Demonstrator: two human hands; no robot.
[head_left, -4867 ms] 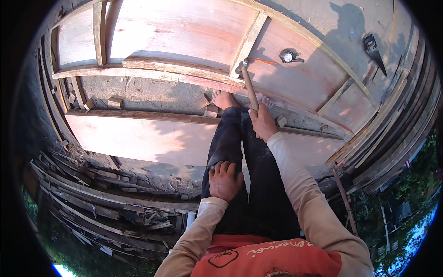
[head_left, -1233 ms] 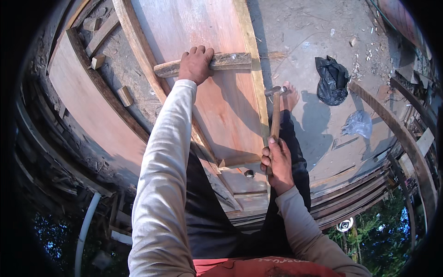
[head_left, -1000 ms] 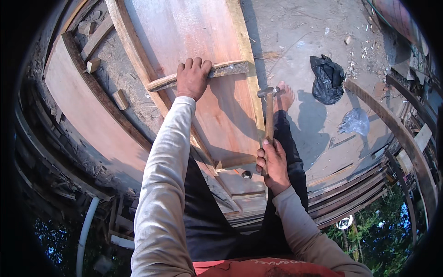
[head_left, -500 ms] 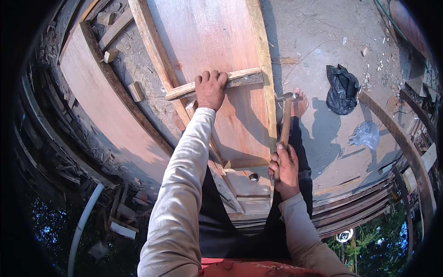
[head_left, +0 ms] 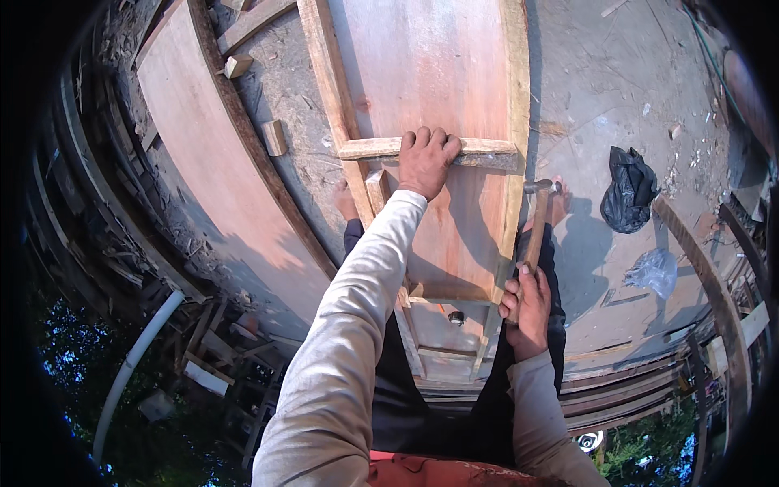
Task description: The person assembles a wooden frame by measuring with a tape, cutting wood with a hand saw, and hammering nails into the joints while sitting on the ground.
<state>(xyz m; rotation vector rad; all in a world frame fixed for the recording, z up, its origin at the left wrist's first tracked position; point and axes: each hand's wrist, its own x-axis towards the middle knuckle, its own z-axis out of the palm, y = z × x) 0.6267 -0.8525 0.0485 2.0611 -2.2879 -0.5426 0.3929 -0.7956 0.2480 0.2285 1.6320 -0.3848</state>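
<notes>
My left hand [head_left: 426,165] is closed over a short wooden batten [head_left: 483,154], its fingers curled across the top edge. The batten lies crosswise over a plywood panel [head_left: 422,73] framed with wooden strips; its left end sits over the left rail [head_left: 326,65], its right end against the right rail [head_left: 517,81]. A hammer [head_left: 535,231] with a wooden handle is gripped in my right hand [head_left: 529,310], beside the right rail, head pointing away from me. A small wood block [head_left: 377,191] is by the left rail, below the batten.
Another plywood panel with a dark edge strip [head_left: 219,154] lies to the left. Between the panels are wood offcuts [head_left: 274,138]. On the right are a black plastic bag [head_left: 629,191], a clear bag [head_left: 652,272] and a long plank [head_left: 706,260]. A small round dark object [head_left: 456,318] lies near my legs.
The batten has turned from a slant to nearly square across the frame, its left end drawn in over the left rail. The whole view has shifted; the hammer stays in my right hand.
</notes>
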